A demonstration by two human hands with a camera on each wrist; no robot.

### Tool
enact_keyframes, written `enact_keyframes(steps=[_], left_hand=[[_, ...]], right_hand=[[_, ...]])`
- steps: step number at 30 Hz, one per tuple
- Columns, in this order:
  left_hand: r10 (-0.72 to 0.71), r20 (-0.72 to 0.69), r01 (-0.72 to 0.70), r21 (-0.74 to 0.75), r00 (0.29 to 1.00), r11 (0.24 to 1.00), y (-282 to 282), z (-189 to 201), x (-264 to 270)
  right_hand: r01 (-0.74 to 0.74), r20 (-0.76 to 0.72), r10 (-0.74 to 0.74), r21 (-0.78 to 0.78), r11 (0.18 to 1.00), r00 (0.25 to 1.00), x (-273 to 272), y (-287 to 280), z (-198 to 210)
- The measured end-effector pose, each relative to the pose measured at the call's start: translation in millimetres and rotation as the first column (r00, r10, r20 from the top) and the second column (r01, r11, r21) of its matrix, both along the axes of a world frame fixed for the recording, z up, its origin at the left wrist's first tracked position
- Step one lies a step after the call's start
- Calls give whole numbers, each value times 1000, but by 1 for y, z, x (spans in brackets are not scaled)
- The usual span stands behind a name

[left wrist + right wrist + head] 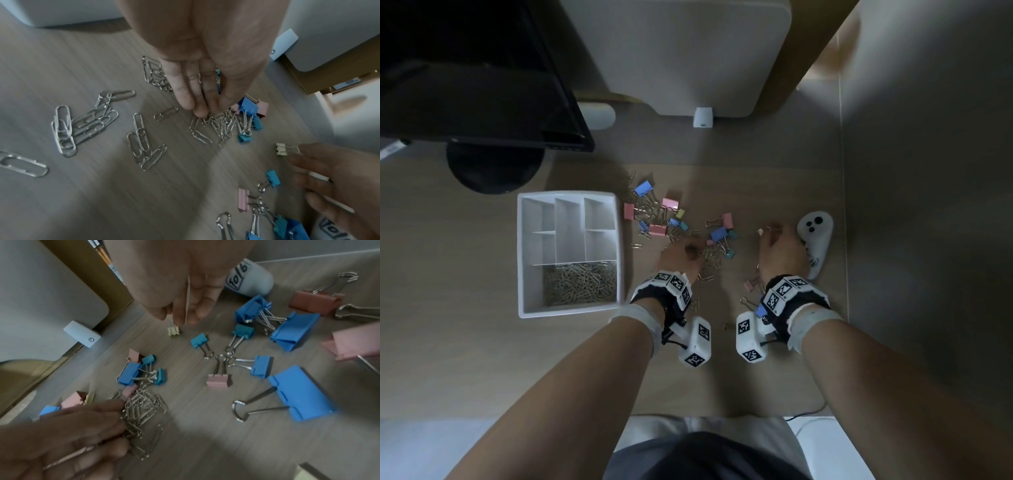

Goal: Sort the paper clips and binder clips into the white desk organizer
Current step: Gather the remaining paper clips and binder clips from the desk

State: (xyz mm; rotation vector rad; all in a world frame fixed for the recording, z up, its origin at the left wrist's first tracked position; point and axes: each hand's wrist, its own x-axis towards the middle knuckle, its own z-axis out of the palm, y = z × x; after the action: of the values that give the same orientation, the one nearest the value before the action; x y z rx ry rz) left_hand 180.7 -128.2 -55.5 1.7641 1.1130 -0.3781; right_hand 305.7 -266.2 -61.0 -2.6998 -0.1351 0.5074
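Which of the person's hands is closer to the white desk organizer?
The left hand: it works the paper clip pile just beside the white plastic organizer. The right hand is farther off, beyond the binder clips.

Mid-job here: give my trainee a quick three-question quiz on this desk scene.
1. True or false: the organizer already holds paper clips.
2. What does the left hand touch? A) paper clips B) the white controller C) the monitor
3. Fill in: the right hand reaches to a small ____ binder clip.

Key: 1 true, in the near compartment; 2 A; 3 cream.
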Motion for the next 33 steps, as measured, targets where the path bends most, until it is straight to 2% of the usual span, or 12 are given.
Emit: enact_keyframes(steps=[3,5,8,11,16,22,27,30,33], left_hand=[[37,4,-37,-14,999,999,0,0,-2],[30,-12,-30,-12,999,999,0,1,-1],[-5,-28,5,-2,1000,1000,2,2,0],[-65,-49,64,-3,997,998,8,6,-1],[-45,-40,44,-19,998,999,14,5,0],[-25,-40,26,8,999,1000,12,4,-2],[-26,-40,27,21,999,999,10,5,-3],[-9,-38,10,21,999,1000,9,6,-3],[-24,-42,25,34,999,999,8,5,-5]], right_hand=[[-172,43,174,-58,983,984,-6,8,6],[-275,-57,276,27,961,959,-11,19,3],[-319,-133,331,100,942,934,-18,36,-10],[-273,-145,287,110,956,947,-19,40,-11],[-187,-171,209,138,973,963,-12,32,-9],[-119,-99,126,77,990,987,-5,16,1],[-38,-15,41,162,986,999,-2,2,-1],[-49,65,43,96,994,997,-1,-2,1],[-161,196,165,-34,986,967,-6,1,5]])
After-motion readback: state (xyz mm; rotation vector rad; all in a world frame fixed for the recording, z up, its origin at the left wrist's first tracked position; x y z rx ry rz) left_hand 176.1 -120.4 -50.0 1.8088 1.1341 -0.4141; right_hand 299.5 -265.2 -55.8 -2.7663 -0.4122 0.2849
